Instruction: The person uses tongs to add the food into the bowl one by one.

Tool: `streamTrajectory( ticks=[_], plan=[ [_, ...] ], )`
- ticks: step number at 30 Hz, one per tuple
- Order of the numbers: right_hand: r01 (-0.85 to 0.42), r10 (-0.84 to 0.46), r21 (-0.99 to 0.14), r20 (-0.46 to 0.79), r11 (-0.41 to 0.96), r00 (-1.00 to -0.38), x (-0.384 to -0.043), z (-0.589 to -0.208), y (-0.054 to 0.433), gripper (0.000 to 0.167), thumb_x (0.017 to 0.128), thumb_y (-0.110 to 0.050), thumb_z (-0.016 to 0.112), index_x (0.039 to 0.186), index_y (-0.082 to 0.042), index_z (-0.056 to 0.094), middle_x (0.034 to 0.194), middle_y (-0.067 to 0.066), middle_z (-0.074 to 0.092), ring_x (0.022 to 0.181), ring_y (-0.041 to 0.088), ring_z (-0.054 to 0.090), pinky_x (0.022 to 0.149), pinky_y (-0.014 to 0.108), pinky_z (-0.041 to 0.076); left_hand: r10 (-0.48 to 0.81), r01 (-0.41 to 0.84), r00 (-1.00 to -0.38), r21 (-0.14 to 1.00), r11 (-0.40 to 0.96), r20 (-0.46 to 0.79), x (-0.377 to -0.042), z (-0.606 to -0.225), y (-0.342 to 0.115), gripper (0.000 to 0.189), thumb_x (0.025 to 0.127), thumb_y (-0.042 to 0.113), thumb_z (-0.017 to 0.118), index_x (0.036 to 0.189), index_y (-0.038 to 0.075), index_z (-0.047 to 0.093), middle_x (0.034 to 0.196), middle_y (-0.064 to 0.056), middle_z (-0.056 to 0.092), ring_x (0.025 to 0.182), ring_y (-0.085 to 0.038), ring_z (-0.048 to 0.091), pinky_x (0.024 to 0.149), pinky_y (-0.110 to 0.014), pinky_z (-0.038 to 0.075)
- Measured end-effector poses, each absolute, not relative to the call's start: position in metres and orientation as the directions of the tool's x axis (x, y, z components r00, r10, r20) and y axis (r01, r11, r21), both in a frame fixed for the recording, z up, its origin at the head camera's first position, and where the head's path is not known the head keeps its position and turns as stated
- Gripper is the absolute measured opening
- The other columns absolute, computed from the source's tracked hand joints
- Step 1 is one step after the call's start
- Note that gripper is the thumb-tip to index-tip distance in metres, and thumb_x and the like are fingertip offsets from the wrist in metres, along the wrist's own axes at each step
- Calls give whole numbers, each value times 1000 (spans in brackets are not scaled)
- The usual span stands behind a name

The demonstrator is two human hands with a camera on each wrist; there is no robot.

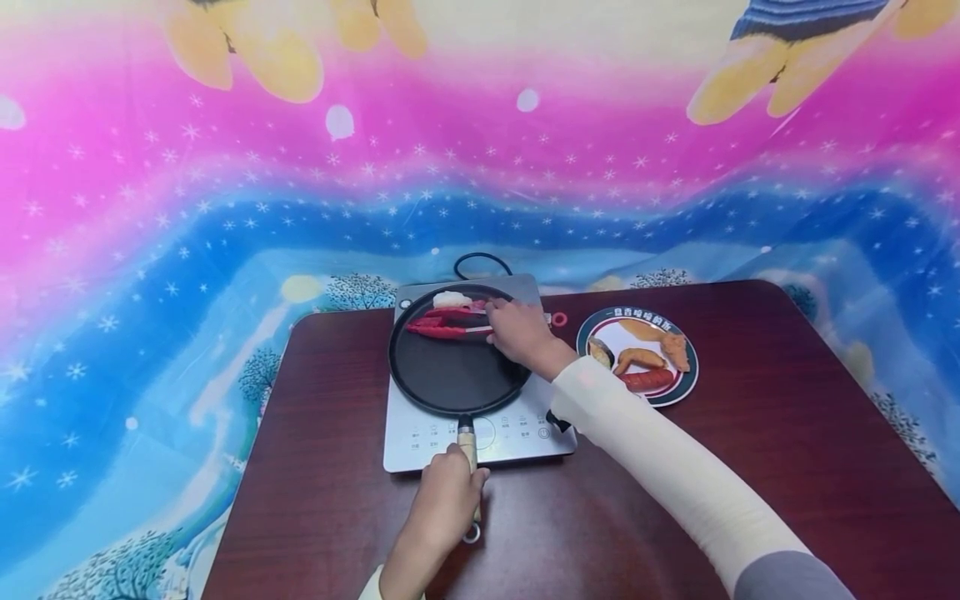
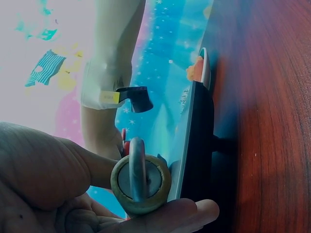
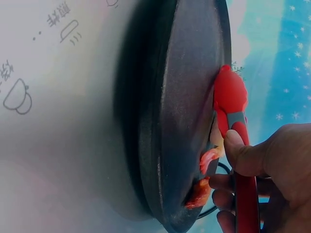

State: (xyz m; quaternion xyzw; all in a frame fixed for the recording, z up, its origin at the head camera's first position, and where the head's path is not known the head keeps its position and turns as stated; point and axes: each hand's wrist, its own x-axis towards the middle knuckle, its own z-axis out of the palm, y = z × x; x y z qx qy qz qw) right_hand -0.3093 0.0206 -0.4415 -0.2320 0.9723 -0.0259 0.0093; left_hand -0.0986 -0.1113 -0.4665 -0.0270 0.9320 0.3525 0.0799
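My left hand (image 1: 448,493) grips the wooden handle (image 1: 468,446) of a flat black pan (image 1: 450,375), which sits on a silver induction cooker (image 1: 405,442). The handle's end with its metal ring (image 2: 138,170) faces the left wrist camera. Over the pan's far side, my right hand (image 1: 522,333) holds red tongs (image 3: 245,184), their red heads (image 3: 230,92) close to the pan surface. Reddish pieces of food (image 3: 199,194) lie in the pan beside the tongs, and a whitish piece (image 1: 452,299) sits near the far rim.
Right of the cooker stands a round plate (image 1: 689,383) bearing a sausage (image 1: 648,381), a chicken wing (image 1: 640,359) and other food, partly behind my right sleeve. A black cable (image 1: 480,255) loops behind the cooker. Patterned cloth (image 1: 225,208) hangs behind the dark wooden table (image 1: 315,442).
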Motion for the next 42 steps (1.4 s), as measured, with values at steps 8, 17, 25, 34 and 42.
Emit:
streamTrajectory(
  ticks=[8, 17, 25, 34, 42],
  plan=[
    [-448, -449, -72, 4, 891, -893, -309, -444, 23, 59, 99, -31, 68, 149, -4, 50, 145, 15, 59, 127, 36, 61, 107, 54, 51, 3, -111, -985, 645, 756, -173, -98, -466, -111, 32, 92, 13, 75, 101, -14, 59, 68, -11, 57, 53, -16, 58, 48, -26, 50],
    [-453, -460, -159, -10, 877, -888, -303, -432, 31, 66, 98, -31, 71, 153, -6, 45, 147, 17, 57, 133, 34, 58, 110, 54, 49, -5, -114, -986, 646, 754, -168, -98, -465, -113, 30, 92, 13, 75, 98, -12, 60, 69, -10, 57, 54, -17, 57, 50, -27, 51],
    [-457, -472, -265, 10, 849, -882, -292, -422, 67, 69, 97, -32, 72, 155, -6, 43, 148, 18, 55, 134, 35, 57, 109, 53, 49, 9, -102, -986, 652, 751, -165, -99, -465, -114, 31, 92, 12, 74, 100, -14, 60, 68, -11, 57, 52, -16, 57, 46, -24, 49],
    [-442, -451, -244, 20, 863, -892, -277, -427, 159, 71, 95, -26, 74, 152, 2, 43, 150, 30, 49, 136, 47, 51, 109, 61, 45, 9, -95, -988, 643, 760, -157, -99, -465, -112, 32, 92, 13, 74, 100, -14, 59, 69, -12, 58, 53, -17, 57, 48, -26, 50],
    [-338, -351, -191, -34, 922, -936, -258, -429, 230, 66, 96, -23, 73, 149, 4, 46, 143, 30, 55, 135, 50, 50, 103, 68, 46, 10, -94, -987, 639, 763, -158, -98, -465, -111, 30, 91, 13, 75, 98, -13, 60, 68, -11, 57, 54, -17, 57, 49, -26, 51]
  ],
)
